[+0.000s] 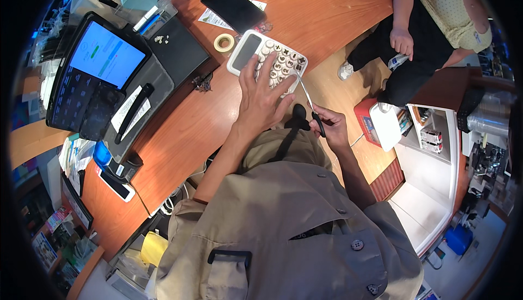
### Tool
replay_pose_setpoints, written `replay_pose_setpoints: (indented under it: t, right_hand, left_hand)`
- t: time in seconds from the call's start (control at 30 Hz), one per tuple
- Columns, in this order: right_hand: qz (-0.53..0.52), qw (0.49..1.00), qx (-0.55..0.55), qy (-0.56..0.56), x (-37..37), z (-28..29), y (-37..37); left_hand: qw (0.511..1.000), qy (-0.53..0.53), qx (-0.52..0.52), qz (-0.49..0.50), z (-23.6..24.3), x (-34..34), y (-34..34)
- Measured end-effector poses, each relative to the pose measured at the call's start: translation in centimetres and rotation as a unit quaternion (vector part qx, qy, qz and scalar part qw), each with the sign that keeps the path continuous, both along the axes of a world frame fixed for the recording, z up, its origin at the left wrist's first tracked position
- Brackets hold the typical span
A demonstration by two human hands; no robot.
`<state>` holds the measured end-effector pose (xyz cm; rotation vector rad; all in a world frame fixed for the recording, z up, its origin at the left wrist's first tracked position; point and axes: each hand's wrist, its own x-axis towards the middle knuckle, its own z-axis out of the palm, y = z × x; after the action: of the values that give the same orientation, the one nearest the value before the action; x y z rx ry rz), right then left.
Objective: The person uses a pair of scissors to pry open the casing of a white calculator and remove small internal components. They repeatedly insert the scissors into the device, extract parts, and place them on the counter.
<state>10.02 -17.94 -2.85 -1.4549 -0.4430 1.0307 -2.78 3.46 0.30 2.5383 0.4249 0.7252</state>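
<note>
My left hand (261, 95) rests with fingers spread on the keys of a white calculator (245, 49) at the desk's edge. My right hand (329, 123), just past the desk edge, grips scissors (318, 121) by the black handle, their silver blades pointing up at the calculator's right corner. A roll of tape (223, 43) lies left of the calculator, and a black phone (232, 8) sits on a paper above it.
A touchscreen terminal (109, 55) stands at the left of the wooden desk (338, 5), with a white phone (114, 188) below. Another person (436, 22) is at the upper right, beside a red box (368, 125) and a white cabinet (422, 185).
</note>
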Motion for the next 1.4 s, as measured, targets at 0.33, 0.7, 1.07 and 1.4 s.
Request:
replay_pose_setpoints:
  t: [0.33,0.7,1.07,1.4]
  right_hand:
    - [-0.018,0.999,-0.017,0.023,0.3,0.0,-0.1]
    - [-0.078,0.997,0.001,0.018,-0.9,-1.3,-0.1]
    - [0.029,0.999,-0.027,-0.03,4.7,1.3,-1.0]
    - [0.073,0.997,-0.033,0.003,4.4,2.2,-1.8]
  left_hand:
    - [1.0,0.002,0.005,0.006,0.0,0.1,0.0]
    - [0.999,-0.018,0.014,0.029,-0.3,0.6,-0.3]
    - [0.999,-0.04,0.022,0.029,-0.1,0.5,-0.4]
    - [0.999,-0.044,-0.002,0.022,-0.4,-0.9,-0.5]
